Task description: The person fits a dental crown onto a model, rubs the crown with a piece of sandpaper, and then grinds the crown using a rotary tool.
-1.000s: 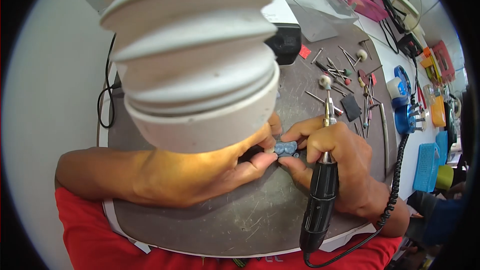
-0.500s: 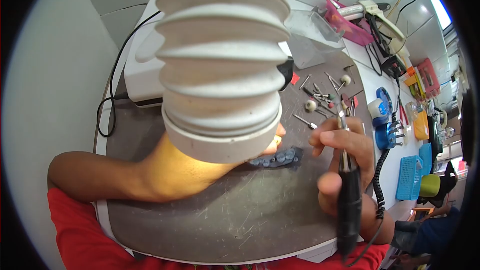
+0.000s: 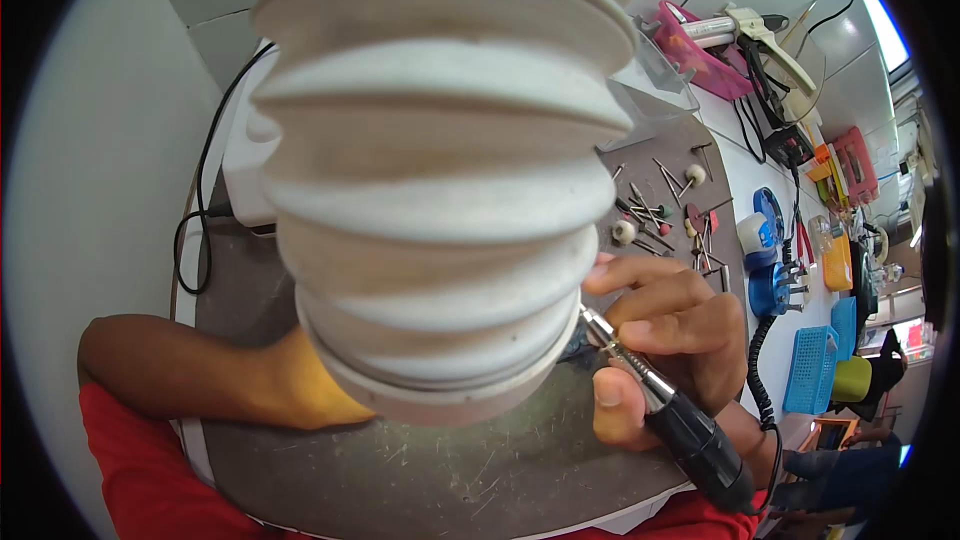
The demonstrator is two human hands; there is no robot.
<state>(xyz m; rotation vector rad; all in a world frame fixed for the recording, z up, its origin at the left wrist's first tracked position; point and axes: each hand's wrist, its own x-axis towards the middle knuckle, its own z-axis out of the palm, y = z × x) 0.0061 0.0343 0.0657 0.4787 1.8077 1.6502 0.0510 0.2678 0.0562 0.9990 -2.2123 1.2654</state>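
Observation:
My right hand (image 3: pixel 675 335) holds a black and silver rotary handpiece (image 3: pixel 690 430) between thumb and fingers, its tip pointing up and left. A small part of a dark blue dental model (image 3: pixel 578 344) shows beside that tip; whether they touch is hidden. A wide ribbed white hose (image 3: pixel 450 180) hangs over the middle of the view. Only the wrist side of my left hand (image 3: pixel 320 385) shows, lit yellow, and its fingers are behind the hose's rim.
Loose burs and polishing tips (image 3: pixel 660 215) lie on the dark board (image 3: pixel 420 470). Along the right stand a pink basket (image 3: pixel 700 55), a blue bur stand (image 3: pixel 768 285) and a blue basket (image 3: pixel 810 370). A white device (image 3: pixel 245 170) sits behind the hose.
The hose looks larger and lower, now covering my left hand's fingers and most of the model. My right hand has moved the handpiece tip left and down to the model, tilting the handpiece.

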